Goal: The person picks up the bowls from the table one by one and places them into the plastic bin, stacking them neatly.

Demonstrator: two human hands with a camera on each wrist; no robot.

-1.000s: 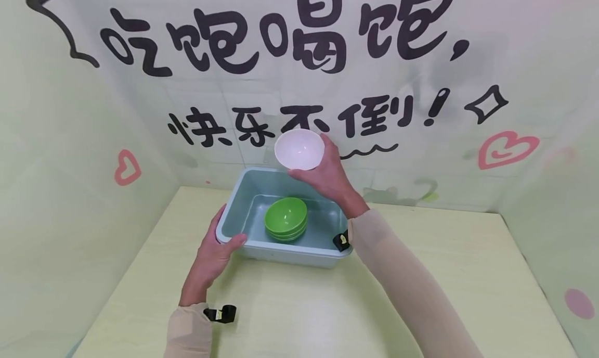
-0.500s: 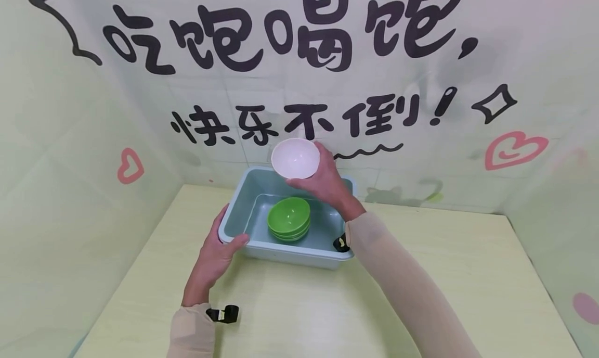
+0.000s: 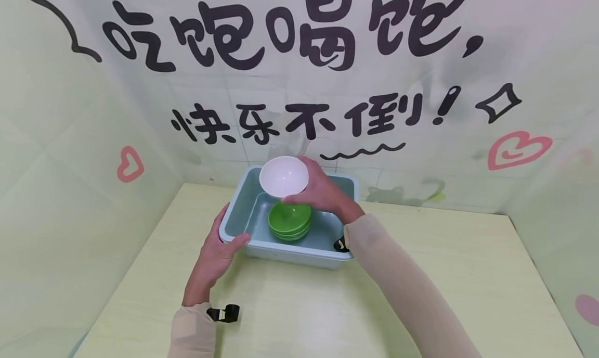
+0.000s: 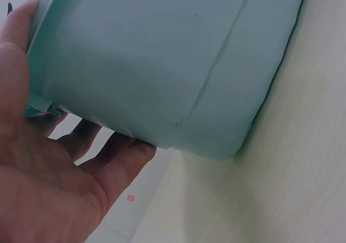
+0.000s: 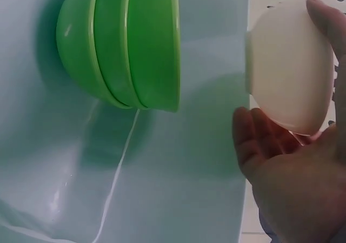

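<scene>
My right hand (image 3: 319, 188) holds a white bowl (image 3: 284, 176) upright over the basin, thumb on one side and fingers curled on the other. Below it, three stacked green bowls (image 3: 289, 224) sit on the floor of the light blue plastic basin (image 3: 290, 251). In the right wrist view the white bowl (image 5: 292, 64) is apart from the green stack (image 5: 119, 48). My left hand (image 3: 218, 251) grips the basin's left front corner, thumb over the rim. The left wrist view shows those fingers (image 4: 127, 159) against the basin's outer wall (image 4: 151, 64).
The basin stands on a pale wooden table (image 3: 299, 311) near the back wall. A whitish sheet (image 3: 262, 87) with black writing and pink hearts covers the walls behind and beside it. A black wrist strap (image 3: 223, 314) sits on the left sleeve.
My right hand has lowered the white bowl from above the basin's back rim to just over the green stack, and slightly left. The left hand keeps its grip on the basin.
</scene>
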